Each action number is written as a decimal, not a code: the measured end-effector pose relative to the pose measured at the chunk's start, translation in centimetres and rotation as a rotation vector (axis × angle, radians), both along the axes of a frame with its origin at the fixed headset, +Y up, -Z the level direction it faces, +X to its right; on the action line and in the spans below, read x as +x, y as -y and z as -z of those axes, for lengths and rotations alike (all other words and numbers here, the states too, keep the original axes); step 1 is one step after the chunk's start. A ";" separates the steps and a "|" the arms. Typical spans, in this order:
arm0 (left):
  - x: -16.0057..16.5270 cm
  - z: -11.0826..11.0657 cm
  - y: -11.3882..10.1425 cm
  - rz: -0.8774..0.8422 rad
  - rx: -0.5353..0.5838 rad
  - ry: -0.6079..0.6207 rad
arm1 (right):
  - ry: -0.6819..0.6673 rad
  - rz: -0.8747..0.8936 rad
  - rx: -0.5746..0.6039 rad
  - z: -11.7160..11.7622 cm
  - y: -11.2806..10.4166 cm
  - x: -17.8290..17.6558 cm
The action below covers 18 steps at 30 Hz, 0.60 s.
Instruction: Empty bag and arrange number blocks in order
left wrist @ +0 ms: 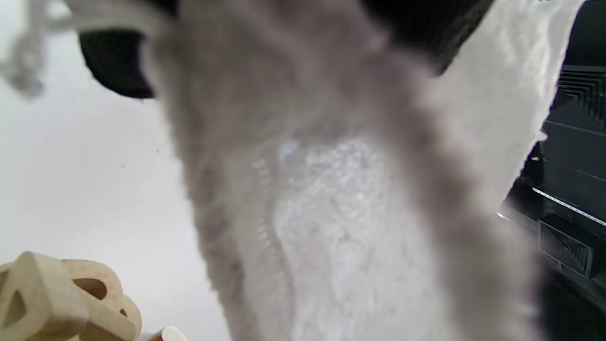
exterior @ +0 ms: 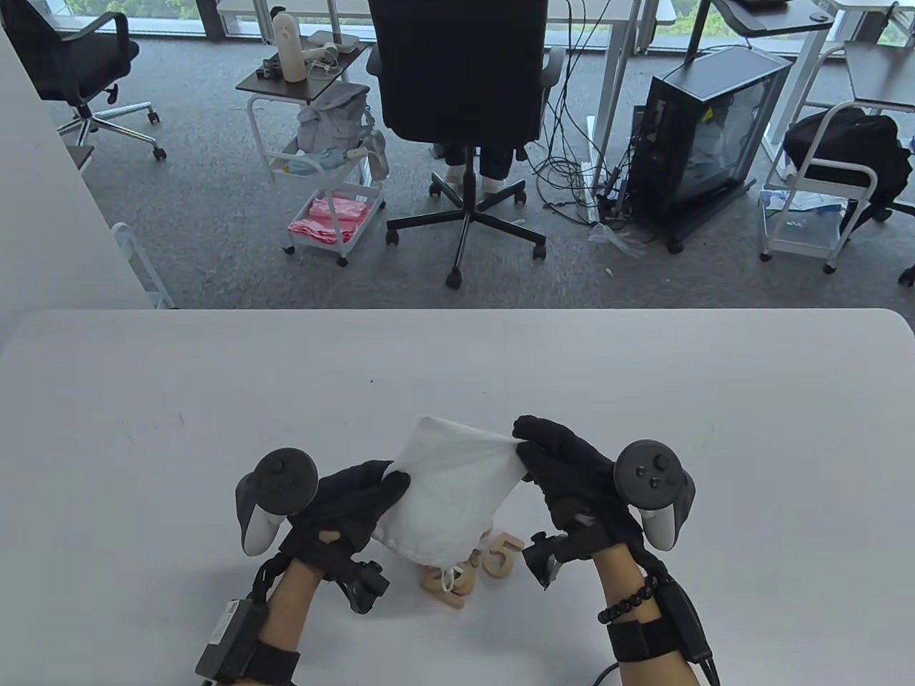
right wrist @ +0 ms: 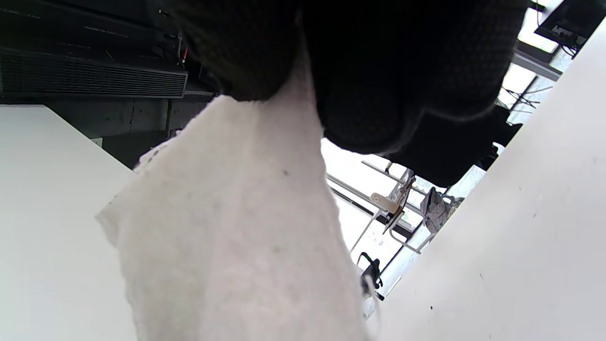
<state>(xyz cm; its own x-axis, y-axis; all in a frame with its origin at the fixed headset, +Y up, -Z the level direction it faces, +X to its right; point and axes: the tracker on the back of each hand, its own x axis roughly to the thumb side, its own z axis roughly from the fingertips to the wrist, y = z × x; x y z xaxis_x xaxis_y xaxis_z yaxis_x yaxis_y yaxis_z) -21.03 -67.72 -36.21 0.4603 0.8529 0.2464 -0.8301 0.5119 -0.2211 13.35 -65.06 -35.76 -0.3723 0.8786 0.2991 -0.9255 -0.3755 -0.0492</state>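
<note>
I have the white cloth bag (exterior: 452,493) up off the desk (exterior: 214,400), held by its closed bottom end with the mouth hanging down toward me. My left hand (exterior: 350,500) pinches the left corner of the fabric, and my right hand (exterior: 565,464) pinches the far right corner, fingers curled onto the cloth. So both grips are closed on the bag, nothing else in them.

Why hold it like this? With the bottom corners high and the opening low, the blocks fall out by their own weight, and spreading the two corners apart keeps the cloth stretched so nothing snags inside.

And there they are: a small pile of wooden number blocks (exterior: 447,582) lies on the desk right under the bag's mouth, near me, between my wrists. The drawstring loop (exterior: 449,577) dangles onto them. In the left wrist view I see pale wood pieces (left wrist: 61,303) stacked on each other at the bottom left, with the blurred cloth filling most of the picture.

Writing now. One block (exterior: 502,556), just right of the pile, plainly reads as a 5. The others overlap and are partly under the bag, so I cannot read their digits. No brand or label shows on the bag.

My judgement: the emptying looks nearly done, though I cannot tell whether any block remains inside. No ordering started.
</note>
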 end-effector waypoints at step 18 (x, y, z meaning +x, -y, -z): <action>-25.9 -0.6 7.2 -0.016 -0.354 -1.019 | 0.023 0.022 0.016 -0.1 0.0 0.6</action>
<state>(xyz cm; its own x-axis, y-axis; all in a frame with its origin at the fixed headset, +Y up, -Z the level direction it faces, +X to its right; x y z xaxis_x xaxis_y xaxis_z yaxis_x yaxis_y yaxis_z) -46.95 -74.95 -35.62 0.2976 0.8084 -0.5079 -0.7133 0.5419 0.4445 13.92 -65.07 -35.64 -0.3597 0.8819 0.3046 -0.9322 -0.3538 -0.0766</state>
